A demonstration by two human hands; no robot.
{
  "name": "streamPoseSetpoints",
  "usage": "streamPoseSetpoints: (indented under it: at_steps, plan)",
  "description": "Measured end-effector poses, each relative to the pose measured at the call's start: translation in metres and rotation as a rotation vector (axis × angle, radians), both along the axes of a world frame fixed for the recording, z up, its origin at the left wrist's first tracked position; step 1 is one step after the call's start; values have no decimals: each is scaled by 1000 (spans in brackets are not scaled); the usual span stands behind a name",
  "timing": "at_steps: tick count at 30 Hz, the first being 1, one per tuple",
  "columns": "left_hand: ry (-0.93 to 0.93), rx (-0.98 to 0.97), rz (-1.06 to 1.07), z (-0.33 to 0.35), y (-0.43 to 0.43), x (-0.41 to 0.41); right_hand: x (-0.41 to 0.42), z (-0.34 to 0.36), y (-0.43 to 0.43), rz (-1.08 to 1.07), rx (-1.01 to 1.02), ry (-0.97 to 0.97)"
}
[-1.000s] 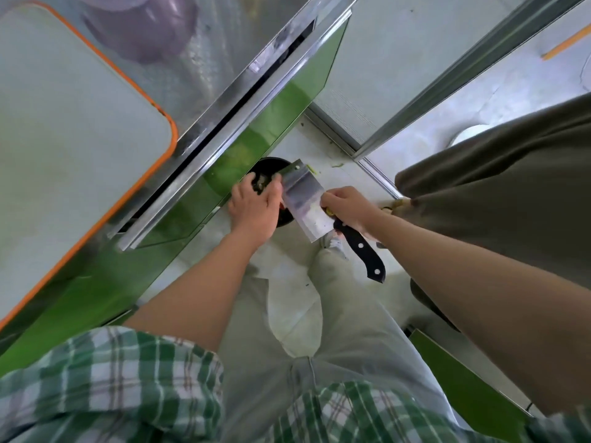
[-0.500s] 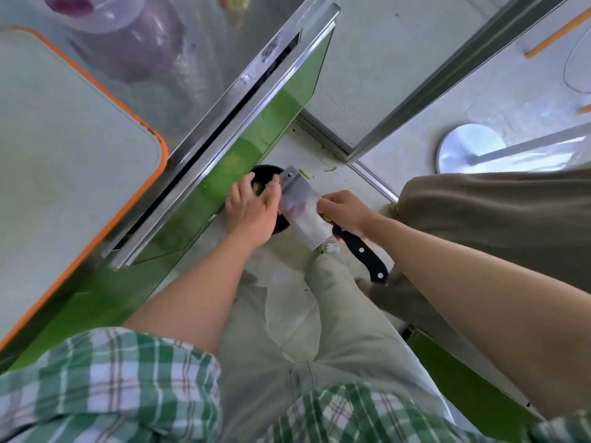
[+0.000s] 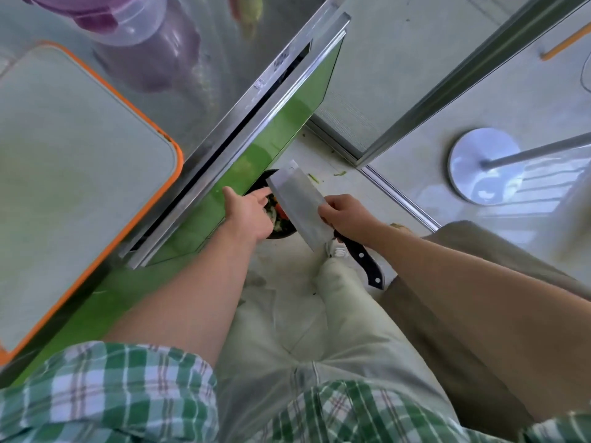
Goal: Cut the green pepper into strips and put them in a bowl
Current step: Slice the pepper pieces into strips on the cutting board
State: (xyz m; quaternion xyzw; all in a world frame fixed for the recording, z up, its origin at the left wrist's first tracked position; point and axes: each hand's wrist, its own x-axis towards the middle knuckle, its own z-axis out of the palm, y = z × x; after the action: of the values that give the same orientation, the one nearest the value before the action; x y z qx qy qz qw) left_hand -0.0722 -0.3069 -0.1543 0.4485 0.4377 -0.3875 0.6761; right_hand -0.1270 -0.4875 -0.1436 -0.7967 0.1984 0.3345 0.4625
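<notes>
Stainless steel surface [image 3: 204,68] fills the upper left, carrying an orange-rimmed cutting board [image 3: 80,174], a purple-lidded container [image 3: 128,24] and, at the top edge, a blurred green vegetable [image 3: 251,14]. Green cabinet fronts [image 3: 287,123] meet pale floor [image 3: 479,100]. At frame centre the right hand [image 3: 348,215] grips the cleaver [image 3: 297,206]. The left hand [image 3: 249,212], fingers straight, hovers over a black bin [image 3: 286,234].

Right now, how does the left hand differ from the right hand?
The left hand is open, fingers straight, holding nothing; the right hand is curled round the knife where blade meets handle. The left hand hangs over the black bin, while the right hand sits beside it, past the rim. Both are held low, close to the blade.
</notes>
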Motion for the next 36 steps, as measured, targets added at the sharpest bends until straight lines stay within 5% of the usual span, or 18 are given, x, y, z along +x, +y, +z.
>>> streamPoseSetpoints:
  at_steps: [21, 29, 36]
  plan:
    - [28, -54, 194, 11, 13, -11, 3, -1, 16, 26, -41, -23]
    - [12, -73, 109, 17, 14, -12, 3, 1, 17, 43, -91, -67]
    - [-15, 124, -230, 20, 2, -15, 1, 1, 25, 202, -476, -211]
